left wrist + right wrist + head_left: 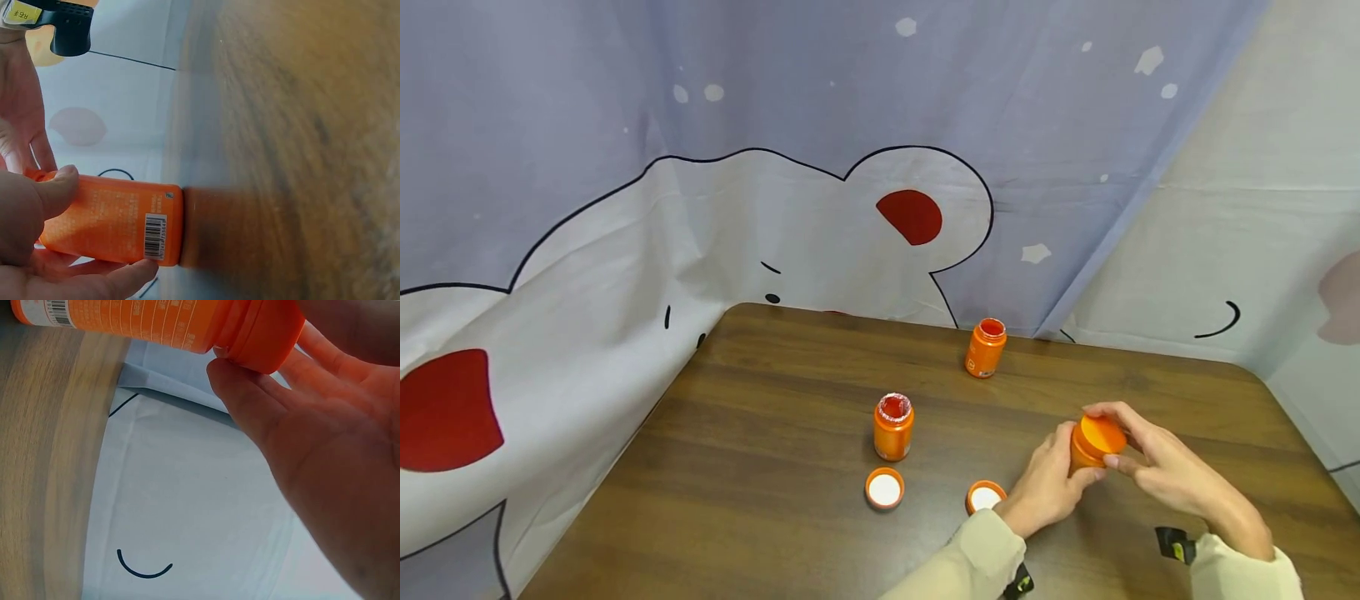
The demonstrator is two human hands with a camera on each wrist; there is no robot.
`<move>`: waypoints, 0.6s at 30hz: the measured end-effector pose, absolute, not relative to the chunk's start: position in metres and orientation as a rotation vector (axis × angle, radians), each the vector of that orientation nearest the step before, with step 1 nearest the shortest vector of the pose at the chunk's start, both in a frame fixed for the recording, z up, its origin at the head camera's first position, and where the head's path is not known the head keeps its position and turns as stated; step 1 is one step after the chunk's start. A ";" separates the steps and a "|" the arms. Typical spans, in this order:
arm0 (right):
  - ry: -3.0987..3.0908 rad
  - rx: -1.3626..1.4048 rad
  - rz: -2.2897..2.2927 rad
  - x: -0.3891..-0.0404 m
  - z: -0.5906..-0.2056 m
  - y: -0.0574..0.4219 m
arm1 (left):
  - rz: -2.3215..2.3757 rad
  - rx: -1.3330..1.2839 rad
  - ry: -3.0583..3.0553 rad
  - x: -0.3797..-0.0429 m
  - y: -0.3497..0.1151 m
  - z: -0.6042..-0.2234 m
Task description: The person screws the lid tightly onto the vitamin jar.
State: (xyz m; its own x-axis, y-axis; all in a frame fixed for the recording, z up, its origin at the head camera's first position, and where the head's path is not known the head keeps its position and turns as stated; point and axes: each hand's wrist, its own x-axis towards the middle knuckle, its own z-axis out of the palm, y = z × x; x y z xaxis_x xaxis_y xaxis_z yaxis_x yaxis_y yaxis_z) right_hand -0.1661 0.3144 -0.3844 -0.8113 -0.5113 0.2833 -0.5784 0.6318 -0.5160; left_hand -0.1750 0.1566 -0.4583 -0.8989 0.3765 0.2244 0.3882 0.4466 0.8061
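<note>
An orange plastic bottle (115, 219) with a printed barcode stands upright at the right of the wooden table, its base right at the tabletop. My left hand (1047, 483) grips its body from the left, thumb and fingers round it. The orange screw lid (1103, 435) sits on the bottle's neck. From the right, my right hand (1176, 468) pinches this lid between thumb and fingers. In the right wrist view the thumb presses at the lower edge of the lid (270, 339). Beside my left wrist lies a loose lid (985, 497), white inside face up, partly hidden by the sleeve.
Two uncapped orange bottles stand on the table (752, 467): one near the middle (893, 429), the other farther back (986, 348). Another loose lid (884, 488) lies before the nearer one, white side up. A printed curtain (820, 225) hangs behind the table and along its left side.
</note>
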 end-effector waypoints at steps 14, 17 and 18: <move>-2.838 0.652 0.834 -0.163 -0.380 0.314 | -1.478 -0.707 -2.672 -0.176 0.159 -0.460; -2.869 0.575 0.855 -0.163 -0.378 0.313 | -1.475 -0.713 -2.676 -0.175 0.159 -0.460; -2.875 0.551 0.850 -0.163 -0.378 0.313 | -1.474 -0.718 -2.676 -0.175 0.158 -0.461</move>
State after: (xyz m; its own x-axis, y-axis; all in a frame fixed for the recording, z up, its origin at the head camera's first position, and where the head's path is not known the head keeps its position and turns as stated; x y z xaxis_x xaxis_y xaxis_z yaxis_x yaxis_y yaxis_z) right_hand -0.1631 0.3127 -0.3779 -0.9304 -0.3143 0.1883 -0.3662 0.7797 -0.5079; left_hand -0.1754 0.1585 -0.4605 -0.8953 0.3885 0.2180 0.3919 0.4542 0.8001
